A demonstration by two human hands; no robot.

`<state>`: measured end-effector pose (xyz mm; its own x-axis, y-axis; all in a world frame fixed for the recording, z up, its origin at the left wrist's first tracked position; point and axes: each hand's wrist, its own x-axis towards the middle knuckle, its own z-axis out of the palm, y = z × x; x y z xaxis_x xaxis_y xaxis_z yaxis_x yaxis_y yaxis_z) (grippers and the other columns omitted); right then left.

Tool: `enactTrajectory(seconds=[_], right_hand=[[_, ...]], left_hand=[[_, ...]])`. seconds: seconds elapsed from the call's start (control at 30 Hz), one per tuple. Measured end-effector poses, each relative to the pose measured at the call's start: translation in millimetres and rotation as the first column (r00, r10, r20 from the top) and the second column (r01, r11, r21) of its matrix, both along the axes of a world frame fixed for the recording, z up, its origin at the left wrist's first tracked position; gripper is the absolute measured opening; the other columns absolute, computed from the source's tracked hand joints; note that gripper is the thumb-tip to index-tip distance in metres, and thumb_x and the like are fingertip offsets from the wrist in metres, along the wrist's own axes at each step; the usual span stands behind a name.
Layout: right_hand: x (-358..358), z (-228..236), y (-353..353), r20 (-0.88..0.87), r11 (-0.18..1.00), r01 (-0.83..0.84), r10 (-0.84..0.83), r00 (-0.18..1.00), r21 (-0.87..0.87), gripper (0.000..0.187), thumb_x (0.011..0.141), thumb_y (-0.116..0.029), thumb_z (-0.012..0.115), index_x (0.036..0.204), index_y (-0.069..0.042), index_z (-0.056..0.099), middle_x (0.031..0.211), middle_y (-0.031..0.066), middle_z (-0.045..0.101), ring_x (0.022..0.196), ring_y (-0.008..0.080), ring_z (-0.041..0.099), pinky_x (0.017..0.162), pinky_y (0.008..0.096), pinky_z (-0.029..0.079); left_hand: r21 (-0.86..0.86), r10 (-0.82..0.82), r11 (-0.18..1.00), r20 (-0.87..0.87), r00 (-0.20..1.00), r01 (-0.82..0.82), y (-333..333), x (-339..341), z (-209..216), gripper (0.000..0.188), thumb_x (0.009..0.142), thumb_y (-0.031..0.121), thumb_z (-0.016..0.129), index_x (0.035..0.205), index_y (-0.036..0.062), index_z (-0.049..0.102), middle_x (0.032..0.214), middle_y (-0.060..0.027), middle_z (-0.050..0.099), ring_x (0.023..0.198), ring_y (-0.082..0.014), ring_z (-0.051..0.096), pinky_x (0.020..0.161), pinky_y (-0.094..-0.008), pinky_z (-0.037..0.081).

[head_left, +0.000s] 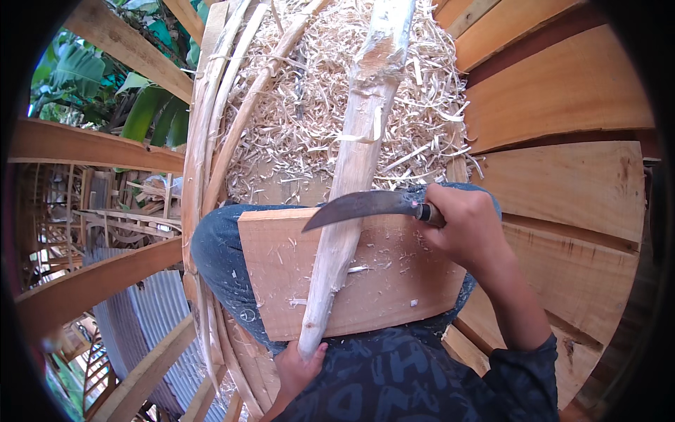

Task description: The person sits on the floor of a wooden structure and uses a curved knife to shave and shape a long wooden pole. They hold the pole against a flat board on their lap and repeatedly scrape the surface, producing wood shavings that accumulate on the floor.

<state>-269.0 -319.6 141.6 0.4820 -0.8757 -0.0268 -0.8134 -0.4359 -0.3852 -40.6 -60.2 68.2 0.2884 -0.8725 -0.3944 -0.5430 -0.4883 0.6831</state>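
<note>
The right hand [467, 228] was clenched around the handle of a curved knife [365, 207], whose dark blade lay across a long pale stick [351, 176], edge against the wood. The left hand [299, 366] gripped the near end of the stick, fingers closed round it just below the edge of a flat board [365, 281] that rested on the person's lap. The stick ran from that hand up over the board and away onto a heap of wood shavings [316, 119] on the floor ahead. Part of it was already stripped pale, with a curl of shaving hanging from it higher up.

To carve well here, the blade probably needed a shallow angle, pushed away from the body so that it lifted thin strips instead of digging in. The board seemed to serve as a rest and as a guard for the legs, so the stick was best kept pressed onto it. The left hand sat behind the blade, which looked the safe side. A bundle of thin bent rods [211, 141] lay to the left, clear of the work.
</note>
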Motion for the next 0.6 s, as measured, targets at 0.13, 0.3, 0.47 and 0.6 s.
enactTrajectory(seconds=[0.13, 0.3, 0.47, 0.6], right_hand=[[4.2, -8.5, -15.6, -0.097, 0.972, 0.209, -0.219, 0.971, -0.105, 0.009, 0.069, -0.013, 0.062, 0.069, -0.004, 0.059, 0.058, 0.0158, 0.056, 0.056, 0.0315, 0.058, 0.053, 0.0396, 0.045], [0.2, -9.7, -58.3, -0.162, 0.901, 0.377, -0.414, 0.896, -0.215, 0.013, 0.067, -0.014, 0.059, 0.06, -0.003, 0.058, 0.06, 0.0165, 0.058, 0.059, 0.033, 0.059, 0.056, 0.0403, 0.048], [4.3, -11.3, -68.0, -0.191, 0.885, 0.413, -0.453, 0.871, -0.214, 0.014, 0.066, -0.015, 0.059, 0.06, -0.002, 0.058, 0.06, 0.0162, 0.058, 0.06, 0.0342, 0.059, 0.058, 0.0409, 0.048], [2.6, -17.4, -75.9, -0.171, 0.875, 0.421, -0.465, 0.869, -0.241, 0.014, 0.066, -0.016, 0.059, 0.059, -0.003, 0.058, 0.061, 0.0162, 0.058, 0.061, 0.0343, 0.059, 0.059, 0.0414, 0.048]], left_hand=[[-0.027, -0.025, 0.999, 0.016, 1.0, 0.025, 2.8, 1.2, -6.3, 0.043, 0.07, 0.037, 0.072, 0.069, -0.0019, 0.053, 0.052, -0.017, 0.054, 0.049, -0.0337, 0.058, 0.047, -0.0377, 0.045], [-0.064, -0.005, 0.998, 0.001, 1.0, 0.005, -2.9, -0.5, -0.2, 0.042, 0.07, 0.035, 0.072, 0.068, -0.0019, 0.052, 0.052, -0.0172, 0.053, 0.048, -0.0343, 0.057, 0.046, -0.0381, 0.044], [-0.046, -0.05, 0.998, 0.027, 0.998, 0.051, -2.5, 1.0, 0.3, 0.041, 0.071, 0.034, 0.072, 0.07, -0.0016, 0.053, 0.054, -0.0168, 0.054, 0.049, -0.0349, 0.057, 0.046, -0.0382, 0.044], [-0.025, -0.033, 0.999, -0.003, 0.999, 0.033, -2.4, 0.5, 0.6, 0.042, 0.071, 0.037, 0.071, 0.07, -0.0008, 0.053, 0.054, -0.0167, 0.054, 0.05, -0.0348, 0.057, 0.046, -0.0383, 0.045]])
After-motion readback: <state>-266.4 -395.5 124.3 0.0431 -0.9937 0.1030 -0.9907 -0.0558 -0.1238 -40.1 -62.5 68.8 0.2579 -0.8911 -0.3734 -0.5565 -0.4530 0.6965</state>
